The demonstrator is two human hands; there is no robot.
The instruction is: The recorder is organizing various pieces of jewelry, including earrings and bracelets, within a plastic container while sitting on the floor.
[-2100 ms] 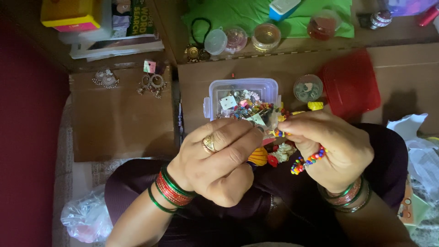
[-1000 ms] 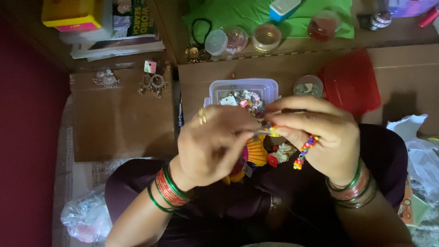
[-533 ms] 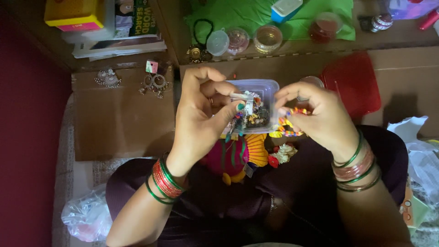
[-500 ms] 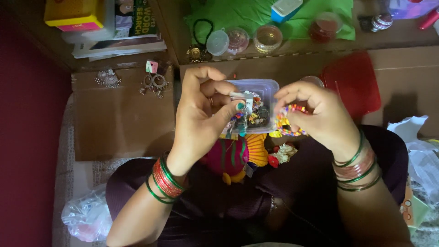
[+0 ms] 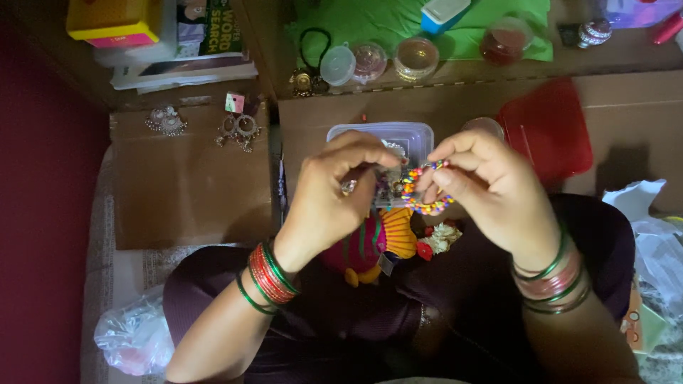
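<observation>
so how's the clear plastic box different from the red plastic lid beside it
The clear rectangular plastic box is see-through and holds small colourful trinkets; the flat red plastic lid is tinted solid red and bare. The box sits partly behind both hands, the lid lies right of them, uncovered. Both rest on the brown cardboard.

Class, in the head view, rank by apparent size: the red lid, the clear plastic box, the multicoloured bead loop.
1. Red lid.
2. Clear plastic box, partly hidden by the hands, so less sure.
3. Multicoloured bead loop, smallest though nearer the camera.
</observation>
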